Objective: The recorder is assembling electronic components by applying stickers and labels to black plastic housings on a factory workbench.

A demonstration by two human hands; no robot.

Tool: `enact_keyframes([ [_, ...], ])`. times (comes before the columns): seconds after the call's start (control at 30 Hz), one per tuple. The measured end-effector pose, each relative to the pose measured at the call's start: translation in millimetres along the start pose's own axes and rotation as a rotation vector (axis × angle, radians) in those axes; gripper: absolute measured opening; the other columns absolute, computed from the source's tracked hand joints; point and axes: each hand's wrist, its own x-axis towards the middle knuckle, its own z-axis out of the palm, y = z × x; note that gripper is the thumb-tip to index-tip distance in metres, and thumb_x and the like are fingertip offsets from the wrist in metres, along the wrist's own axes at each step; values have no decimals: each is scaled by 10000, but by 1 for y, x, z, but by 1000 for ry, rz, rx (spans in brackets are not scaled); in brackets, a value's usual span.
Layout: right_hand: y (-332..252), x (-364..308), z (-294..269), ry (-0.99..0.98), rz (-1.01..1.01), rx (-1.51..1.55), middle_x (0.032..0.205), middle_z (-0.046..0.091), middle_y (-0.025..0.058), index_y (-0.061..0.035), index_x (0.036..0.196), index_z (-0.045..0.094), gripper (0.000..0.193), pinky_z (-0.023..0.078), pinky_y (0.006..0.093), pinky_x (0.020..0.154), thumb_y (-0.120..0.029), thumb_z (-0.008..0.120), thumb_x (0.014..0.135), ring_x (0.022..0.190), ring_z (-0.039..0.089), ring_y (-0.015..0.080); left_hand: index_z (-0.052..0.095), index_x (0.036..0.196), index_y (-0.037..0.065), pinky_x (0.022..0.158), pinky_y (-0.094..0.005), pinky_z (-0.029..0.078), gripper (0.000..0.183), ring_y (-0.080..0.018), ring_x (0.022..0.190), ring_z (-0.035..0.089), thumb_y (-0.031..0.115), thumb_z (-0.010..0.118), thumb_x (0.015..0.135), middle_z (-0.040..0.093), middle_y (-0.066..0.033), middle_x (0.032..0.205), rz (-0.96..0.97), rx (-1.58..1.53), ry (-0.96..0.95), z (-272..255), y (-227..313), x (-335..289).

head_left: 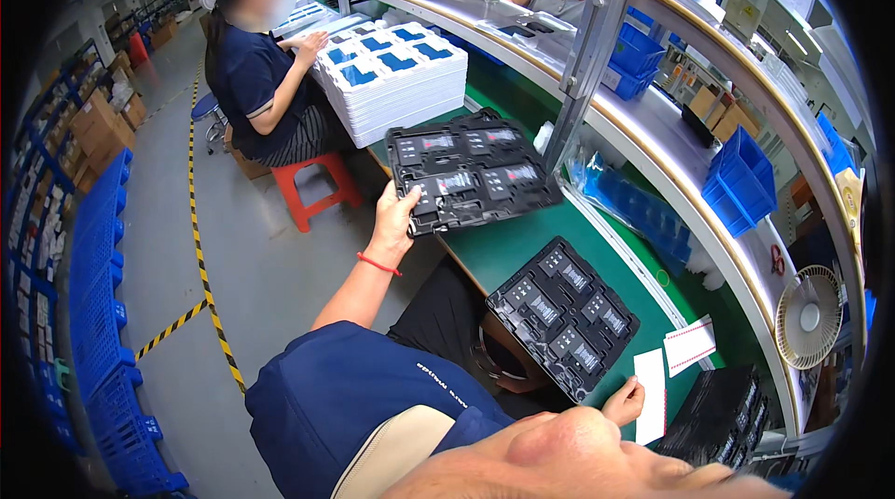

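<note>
My left hand (395, 219) is closed on the near left edge of a black plastic tray (480, 215), holding it up and tilted above the bench. Flat black batteries (511, 177) with white print sit in its pockets. A second black tray (571, 310) of similar batteries (543, 310) rests on the green bench top in front of me. Beside its near right corner is my right hand (625, 402), fingers curled together at the edge of a white sheet (651, 396) with a red-marked border. Whatever those fingers pinch is too small to make out.
Another white sheet (690, 344) and a stack of black trays (713, 415) lie at the right. Farther off, a co-worker (266, 61) sits by a tall stack of white trays (396, 94). A metal post (592, 52), shelf, blue bins (741, 182) and fan (808, 317) border the bench.
</note>
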Motion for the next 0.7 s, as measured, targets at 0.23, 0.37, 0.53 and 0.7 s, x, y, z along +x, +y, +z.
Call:
enact_keyframes([
  [0.23,4,0,0,-24,-3,-38,727,622,151,44,823,638,329,443,401,613,-251,592,962,642,560,277,468,1320,-4,962,-363,470,456,-237,1087,585,-22,588,880,565,-139,1213,126,384,368,-29,-55,37],
  [0.37,10,0,4,-33,-15,-53,737,625,158,48,829,642,318,452,406,623,-238,593,959,656,572,287,466,1358,60,999,-421,436,546,-332,1178,520,70,667,850,466,-207,1323,136,618,448,-25,-65,52],
  [0.53,26,2,3,-72,79,-93,759,637,166,48,838,657,314,464,421,637,-236,598,959,674,590,311,107,1531,-17,1185,-421,201,946,-377,1430,212,181,722,839,207,-197,1555,-99,845,492,6,-59,63],
  [0.7,27,6,8,-92,72,-108,762,636,163,44,843,657,306,459,418,623,-235,603,956,668,588,302,82,1538,-6,1184,-410,218,951,-362,1441,226,180,716,854,206,-202,1572,-42,792,432,-21,-69,69],
])
